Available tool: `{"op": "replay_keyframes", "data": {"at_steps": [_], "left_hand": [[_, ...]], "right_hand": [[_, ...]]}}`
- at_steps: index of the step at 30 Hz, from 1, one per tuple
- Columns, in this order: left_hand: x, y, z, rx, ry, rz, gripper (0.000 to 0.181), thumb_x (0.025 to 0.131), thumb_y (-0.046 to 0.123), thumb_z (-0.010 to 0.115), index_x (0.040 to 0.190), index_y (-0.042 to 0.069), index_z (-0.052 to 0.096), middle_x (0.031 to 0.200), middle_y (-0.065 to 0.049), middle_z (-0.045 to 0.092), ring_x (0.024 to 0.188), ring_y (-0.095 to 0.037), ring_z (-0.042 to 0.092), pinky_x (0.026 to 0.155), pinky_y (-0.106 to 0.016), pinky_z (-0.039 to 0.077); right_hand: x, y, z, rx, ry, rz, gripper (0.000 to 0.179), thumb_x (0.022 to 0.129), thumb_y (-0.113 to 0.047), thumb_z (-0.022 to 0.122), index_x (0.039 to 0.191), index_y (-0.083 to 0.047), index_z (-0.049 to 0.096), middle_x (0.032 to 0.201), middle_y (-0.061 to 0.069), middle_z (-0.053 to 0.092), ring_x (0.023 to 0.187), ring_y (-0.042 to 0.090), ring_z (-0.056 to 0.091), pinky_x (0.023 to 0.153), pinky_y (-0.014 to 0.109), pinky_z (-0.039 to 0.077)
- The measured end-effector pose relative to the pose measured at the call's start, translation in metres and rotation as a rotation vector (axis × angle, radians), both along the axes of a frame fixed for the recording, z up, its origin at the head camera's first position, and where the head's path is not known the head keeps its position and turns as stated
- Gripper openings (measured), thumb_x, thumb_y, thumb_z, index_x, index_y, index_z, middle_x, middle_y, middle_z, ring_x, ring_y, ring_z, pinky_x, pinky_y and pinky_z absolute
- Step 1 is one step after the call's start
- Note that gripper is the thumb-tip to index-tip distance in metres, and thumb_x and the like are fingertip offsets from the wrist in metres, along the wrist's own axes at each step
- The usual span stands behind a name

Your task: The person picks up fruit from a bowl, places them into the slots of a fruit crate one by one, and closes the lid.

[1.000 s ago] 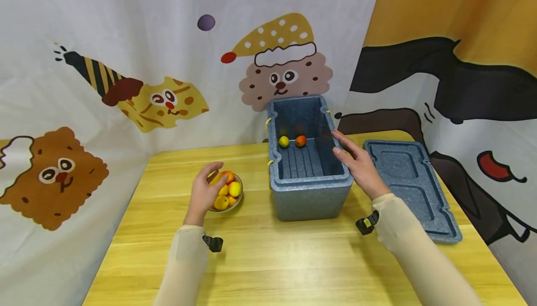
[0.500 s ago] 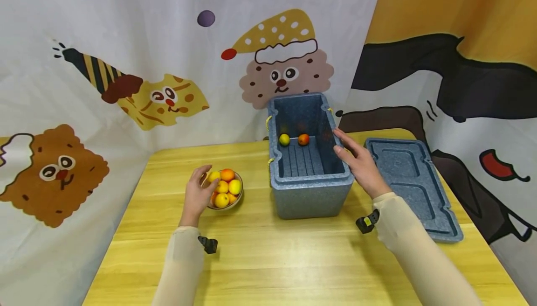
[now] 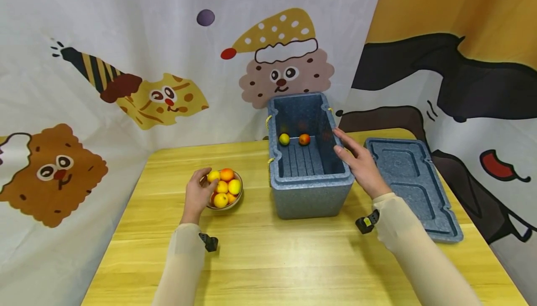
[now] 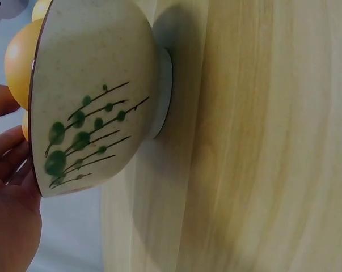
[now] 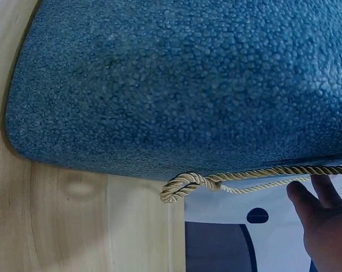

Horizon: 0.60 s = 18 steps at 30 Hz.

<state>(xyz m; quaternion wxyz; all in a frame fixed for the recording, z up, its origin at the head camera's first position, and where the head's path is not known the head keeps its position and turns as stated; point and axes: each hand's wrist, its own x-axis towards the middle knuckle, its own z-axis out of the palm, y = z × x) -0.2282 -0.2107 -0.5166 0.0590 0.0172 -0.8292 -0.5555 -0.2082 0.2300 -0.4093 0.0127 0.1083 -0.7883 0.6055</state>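
A patterned bowl (image 4: 102,85) of several yellow and orange fruits stands on the table, left of the box. My left hand (image 3: 198,196) is at the bowl's left side, fingers and thumb curled round a small yellow fruit (image 3: 214,176); part of this grip is hidden in the left wrist view. On the right, my right hand (image 3: 362,166) rests with extended fingers against the right rim of a blue-grey foam box (image 3: 310,203). Inside the box lie a yellow-green fruit (image 3: 284,139) and an orange-red fruit (image 3: 304,139).
A matching lid (image 3: 413,189) lies flat to the right of the box. Twisted rope (image 5: 188,186) runs along the box's side near my right hand. Behind the wooden table (image 3: 268,259) hangs a cartoon-printed curtain (image 3: 176,21).
My left hand has moved slightly left over the bowl and settled at the yellow fruit. The right hand stays at the box rim. The orange-red fruit in the box has shifted a little right.
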Motion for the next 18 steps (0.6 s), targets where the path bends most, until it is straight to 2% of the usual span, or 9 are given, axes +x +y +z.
{"op": "replay_keyframes", "data": {"at_steps": [10,18], "left_hand": [[-0.0021,-0.0024,0.0006,-0.08,-0.009,-0.01,0.042,0.093,-0.003,0.065,0.132,-0.009,0.053,0.132,-0.021,0.051,0.127,-0.036,0.048,0.104,-0.037,0.042],[-0.0023,-0.0056,-0.0021,-0.266,0.067,-0.052,0.038,0.093,0.0,0.066,0.129,-0.01,0.058,0.128,-0.021,0.055,0.118,-0.035,0.056,0.097,-0.042,0.048]], "right_hand": [[0.0019,-0.0024,0.0034,-0.003,0.013,-0.001,0.053,0.105,-0.024,0.051,0.153,-0.008,0.036,0.159,0.006,0.026,0.144,0.029,0.022,0.114,0.054,0.022],[0.0016,-0.0029,0.0023,-0.007,0.007,-0.003,0.053,0.105,-0.026,0.051,0.153,-0.009,0.035,0.16,0.004,0.026,0.144,0.028,0.022,0.114,0.053,0.021]]}}
